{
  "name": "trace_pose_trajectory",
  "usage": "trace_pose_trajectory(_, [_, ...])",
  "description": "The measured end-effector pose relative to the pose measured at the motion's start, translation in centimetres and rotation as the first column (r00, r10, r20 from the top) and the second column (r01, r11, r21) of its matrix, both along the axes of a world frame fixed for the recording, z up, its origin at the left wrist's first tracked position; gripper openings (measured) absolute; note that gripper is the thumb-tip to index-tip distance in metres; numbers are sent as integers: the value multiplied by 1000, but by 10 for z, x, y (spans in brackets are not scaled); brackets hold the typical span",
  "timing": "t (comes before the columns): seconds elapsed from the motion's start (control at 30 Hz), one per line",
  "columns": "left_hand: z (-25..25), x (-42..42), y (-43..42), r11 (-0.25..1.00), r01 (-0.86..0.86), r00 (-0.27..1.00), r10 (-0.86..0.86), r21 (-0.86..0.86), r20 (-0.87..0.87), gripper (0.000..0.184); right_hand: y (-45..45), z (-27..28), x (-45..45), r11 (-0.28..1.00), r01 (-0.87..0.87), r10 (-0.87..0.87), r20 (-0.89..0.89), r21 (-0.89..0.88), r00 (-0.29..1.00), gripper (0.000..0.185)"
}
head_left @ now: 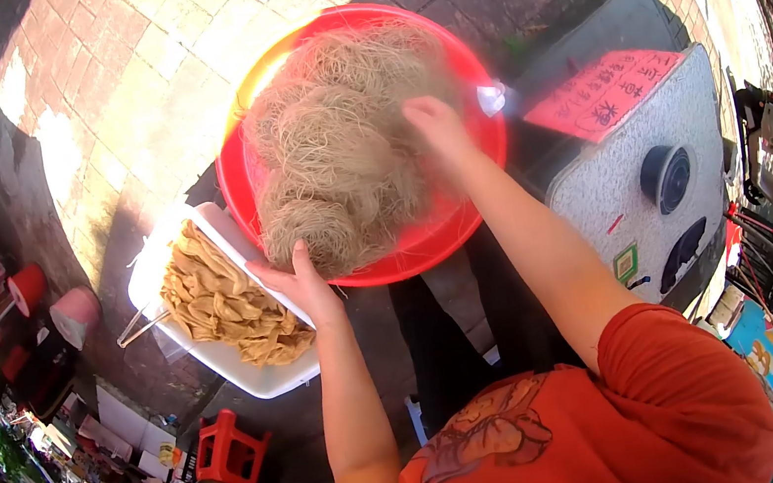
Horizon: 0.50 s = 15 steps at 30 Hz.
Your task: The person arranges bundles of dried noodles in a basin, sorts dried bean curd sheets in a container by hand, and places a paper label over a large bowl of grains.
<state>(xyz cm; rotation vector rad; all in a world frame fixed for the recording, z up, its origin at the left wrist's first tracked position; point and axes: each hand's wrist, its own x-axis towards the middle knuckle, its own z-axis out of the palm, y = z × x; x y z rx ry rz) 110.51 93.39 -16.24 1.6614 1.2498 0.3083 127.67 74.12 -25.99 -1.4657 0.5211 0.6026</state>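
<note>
Bundles of thin, pale tan strands point(322, 141) are heaped in a round red basin point(420, 261). My left hand point(304, 289) is at the basin's lower left edge, against the nearest bundle, its thumb and fingers spread apart. Over the right side of the heap is my right hand point(434, 124), its fingers curled together; whether they hold any strands is too blurred to tell. A white tub point(273, 383) stands left of the basin, holding folded yellow-brown pieces point(225, 300).
A pair of tongs or sticks point(142, 328) juts from the tub's left side. At the right stands a speckled grey box point(600, 199) with a pink handwritten sign point(604, 94). A red stool point(228, 453) is at the lower left, below pink and red containers point(75, 316).
</note>
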Motion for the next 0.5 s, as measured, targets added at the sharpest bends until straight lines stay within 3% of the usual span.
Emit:
trace_pose_trajectory(0.1, [13,20,-10,975,143,950,-88,168,-299,96,-45,-98,-63,995,103,-104,-231,-13,967,46])
trace_pose_trajectory(0.13, [8,21,-11,976,153,947,-102,152,-304,99,-52,-110,-82,993,112,-99,-318,22,943,55])
trace_pose_trajectory(0.23, [-9,19,-13,980,173,943,-135,100,-304,106,-9,-79,-118,948,177,-304,-584,-266,752,91])
trace_pose_trajectory(0.33, [-20,13,-8,981,187,944,-163,57,-286,106,5,-83,-127,920,387,-287,-778,-61,558,118])
trace_pose_trajectory(0.37, [-21,14,-5,979,196,943,-171,60,-287,105,11,-82,-125,907,384,-375,-748,-173,547,96])
trace_pose_trajectory(0.47, [-24,17,1,976,205,938,-175,74,-299,103,-7,-67,-122,903,422,-331,-753,-78,568,66])
trace_pose_trajectory(0.5, [-25,18,1,977,200,938,-168,78,-303,103,-14,-67,-123,885,426,-410,-744,-186,527,42])
